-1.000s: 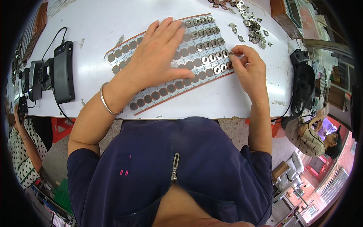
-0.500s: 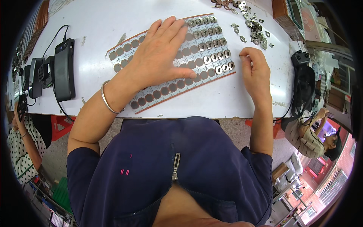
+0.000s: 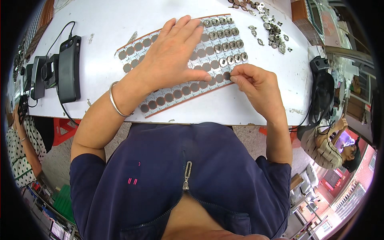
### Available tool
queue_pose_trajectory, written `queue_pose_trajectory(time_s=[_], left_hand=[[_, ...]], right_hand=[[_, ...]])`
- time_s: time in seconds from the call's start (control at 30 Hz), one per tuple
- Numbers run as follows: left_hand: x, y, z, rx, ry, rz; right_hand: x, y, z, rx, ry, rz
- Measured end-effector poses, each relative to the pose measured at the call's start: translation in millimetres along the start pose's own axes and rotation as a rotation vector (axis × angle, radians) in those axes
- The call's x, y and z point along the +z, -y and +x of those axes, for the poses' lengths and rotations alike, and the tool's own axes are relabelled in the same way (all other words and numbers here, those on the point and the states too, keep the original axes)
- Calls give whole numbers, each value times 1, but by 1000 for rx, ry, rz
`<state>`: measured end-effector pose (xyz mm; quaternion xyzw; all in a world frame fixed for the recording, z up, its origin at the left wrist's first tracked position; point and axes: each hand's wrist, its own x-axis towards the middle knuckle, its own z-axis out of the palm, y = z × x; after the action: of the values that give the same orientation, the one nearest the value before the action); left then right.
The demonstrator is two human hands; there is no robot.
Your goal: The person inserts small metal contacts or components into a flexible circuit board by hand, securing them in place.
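A panel of small circuit boards (image 3: 180, 105) with rows of dark round pads lies slanted on the table. Silvery metal clips (image 3: 229, 46) sit over the pads at its right end. Flat across the middle of the panel rests my left hand (image 3: 172, 56), fingers stretched and thumb out to the right, covering part of the rows. My right hand (image 3: 256, 86) pinches thumb and forefinger together over the right end of the nearest row. Its fingers hide the pads there and whatever may be between them.
Loose metal clips (image 3: 275, 37) are scattered at the far right. Black devices with cables (image 3: 70, 70) stand at the left, and a dark bag (image 3: 322, 90) hangs by the right edge. People sit on both sides, including one in a striped shirt (image 3: 316, 146).
My right hand has moved left and nearer, from beside the panel onto the end of its nearest row. The left hand stays flat on the panel. The whole view has shifted slightly.
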<state>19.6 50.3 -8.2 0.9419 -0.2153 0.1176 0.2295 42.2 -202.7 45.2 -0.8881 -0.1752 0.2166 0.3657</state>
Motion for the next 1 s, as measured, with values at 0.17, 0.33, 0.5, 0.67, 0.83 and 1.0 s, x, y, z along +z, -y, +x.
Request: queue_pose_trajectory(time_s=[0.17,0.33,0.5,0.67,0.83,1.0], left_hand=[[-1,0,1,4,5,-1],[0,0,1,7,1,-4],[2,2,0,13,-7,7],[1,2,0,13,-7,-2],[2,1,1,12,-8,3],[-1,-1,4,-21,26,-2]], right_hand=[[9,1,0,-78,-82,0],[14,4,0,-115,-117,-19],[19,0,2,-258,-199,-148],[27,-6,-3,-262,-314,-194],[25,-11,-7,-292,-310,-191],[26,-17,-5,-427,-325,-265]])
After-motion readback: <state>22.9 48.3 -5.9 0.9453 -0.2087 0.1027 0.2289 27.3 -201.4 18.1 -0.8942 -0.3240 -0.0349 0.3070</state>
